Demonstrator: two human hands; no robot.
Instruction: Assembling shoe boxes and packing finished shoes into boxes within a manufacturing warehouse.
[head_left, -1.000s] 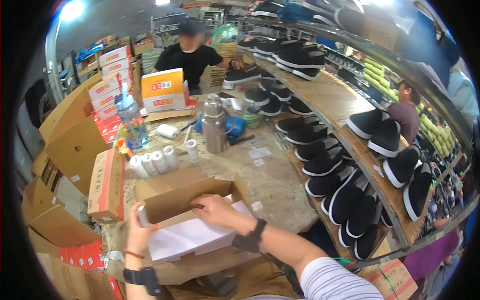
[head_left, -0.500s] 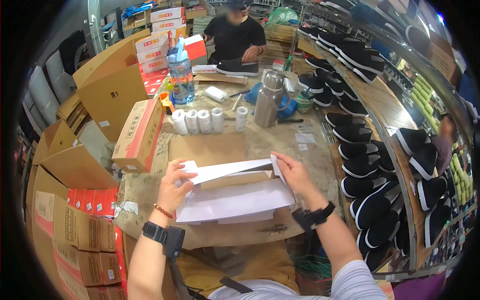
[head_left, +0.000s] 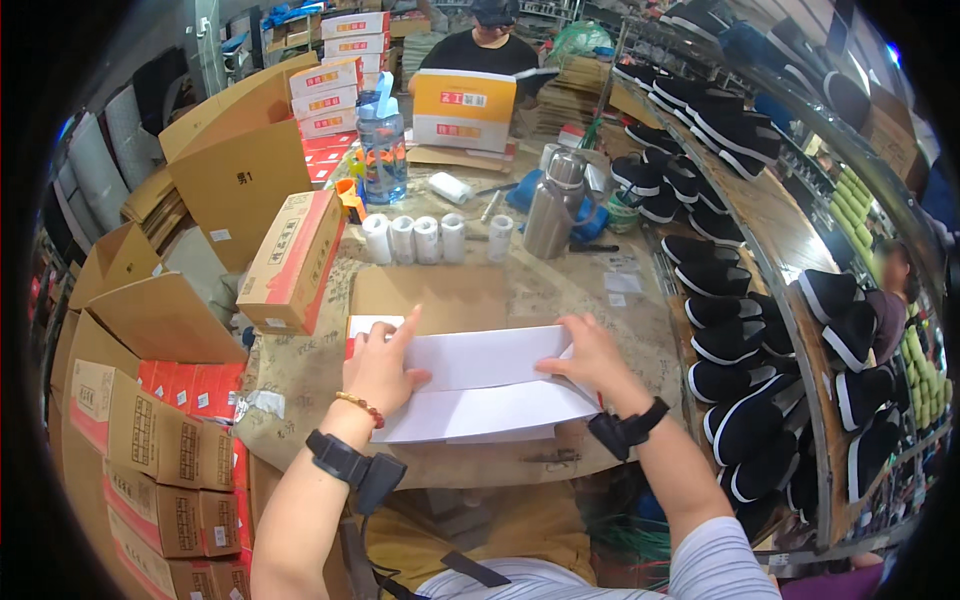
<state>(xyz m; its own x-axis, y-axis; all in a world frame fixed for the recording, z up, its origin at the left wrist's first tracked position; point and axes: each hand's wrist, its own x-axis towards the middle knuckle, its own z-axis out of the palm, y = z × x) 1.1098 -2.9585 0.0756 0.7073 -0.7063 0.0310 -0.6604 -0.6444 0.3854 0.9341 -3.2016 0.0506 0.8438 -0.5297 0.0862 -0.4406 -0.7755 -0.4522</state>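
Your left hand (head_left: 385,368) lies over the left end of a white-lined shoebox (head_left: 485,358), its thumb against the white face and its fingers spread at the corner; you cannot be seen clearly enough there to tell whether that hand clamps the cardboard or only presses it; your right hand (head_left: 590,358) pinches the right end, thumb on the white face and fingers over the upper edge; the shoebox sits on the worktable (head_left: 300,400) right in front of you, one white panel tilted up between your hands and another sloping toward you; a flat brown cardboard panel (head_left: 430,295) lies just beyond it; you wear a beaded bracelet (head_left: 360,408) on the left wrist and a black strapped device on each; farther back stand a row of four white rolls (head_left: 415,240), a steel flask (head_left: 552,212) and a blue water bottle (head_left: 382,155); to your left a long brown and red carton (head_left: 290,262) rests near the table edge; across from you a co-worker in a black shirt (head_left: 455,52) is partly hidden by an orange and white box (head_left: 463,112); to your right, black shoes with white soles (head_left: 722,335) line the rack.
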